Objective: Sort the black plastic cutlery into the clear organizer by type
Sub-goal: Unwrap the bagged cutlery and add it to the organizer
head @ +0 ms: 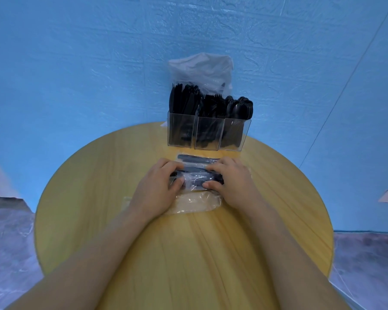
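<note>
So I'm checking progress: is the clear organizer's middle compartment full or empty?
Full. The clear organizer stands upright, and black forks crowd its middle compartment, tines sticking up above the rim.

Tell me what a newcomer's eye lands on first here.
Both hands, left hand and right hand, grip a clear-wrapped bundle of black cutlery at the middle of the round wooden table. Behind it, at the far edge, a clear organizer stands packed with black cutlery.
</note>
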